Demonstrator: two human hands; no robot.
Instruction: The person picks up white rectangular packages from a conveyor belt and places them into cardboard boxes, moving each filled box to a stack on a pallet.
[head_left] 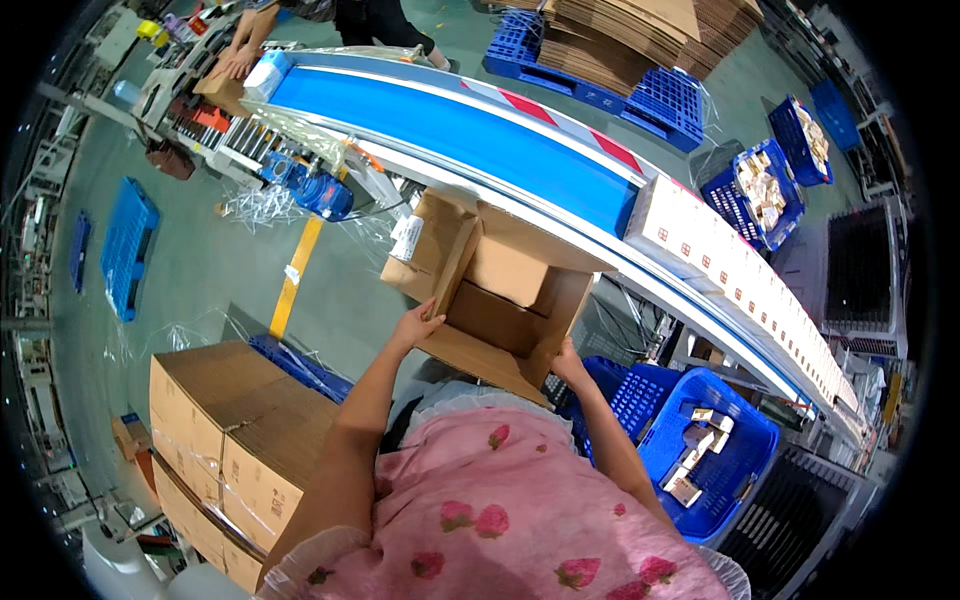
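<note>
An open brown cardboard box is held in front of my body, its open side facing up and bare cardboard showing inside. My left hand grips its left wall, fingers curled over the edge. On the right side my right hand is closed on the box's near right corner; part of its fingers is hidden behind the wall. Against the box's left side is a cardboard section with a white label; I cannot tell whether it is a flap or a separate box.
Beyond the box runs a blue conveyor belt, with a row of white cartons at its right. A blue crate with small packs stands right. Stacked boxes stand left. Far left, another person's hands touch a box.
</note>
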